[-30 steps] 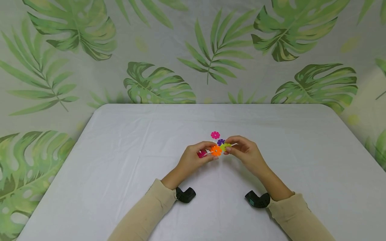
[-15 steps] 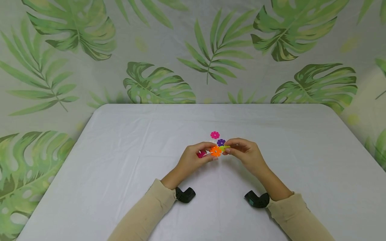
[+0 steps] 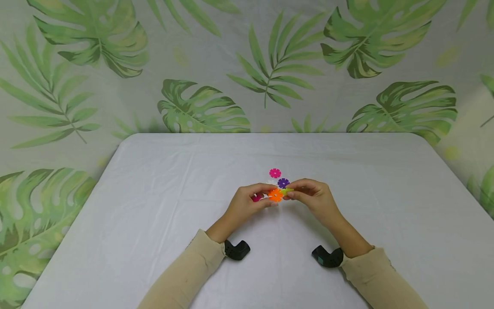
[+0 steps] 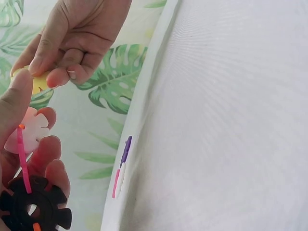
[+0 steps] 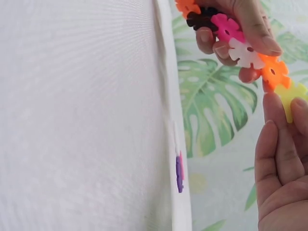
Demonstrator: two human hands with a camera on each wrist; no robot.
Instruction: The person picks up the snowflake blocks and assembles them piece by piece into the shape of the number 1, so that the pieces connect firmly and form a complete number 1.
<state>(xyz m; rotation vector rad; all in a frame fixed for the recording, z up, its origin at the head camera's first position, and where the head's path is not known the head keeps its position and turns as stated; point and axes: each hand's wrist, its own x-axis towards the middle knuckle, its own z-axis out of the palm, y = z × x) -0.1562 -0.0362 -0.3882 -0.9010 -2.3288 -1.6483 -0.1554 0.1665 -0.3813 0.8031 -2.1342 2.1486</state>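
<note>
You have a flat orange snowflake-shaped plastic disc (image 3: 275,195) beside a yellow-green plastic disc (image 3: 286,191). On the plain white fabric tablecloth (image 3: 154,193), you see a magenta plastic disc (image 3: 275,173) and a purple plastic disc (image 3: 283,183). Your cloth backdrop (image 3: 216,64) is pale, printed with green leaves.

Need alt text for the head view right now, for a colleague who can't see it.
Two hands meet over a white table: the left hand holds an orange disc chain, the right hand pinches a yellow-green disc against it. Pink and purple discs lie beyond.

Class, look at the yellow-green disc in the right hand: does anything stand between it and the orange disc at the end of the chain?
Nothing visible: the yellow-green disc already meets the orange disc.
</note>
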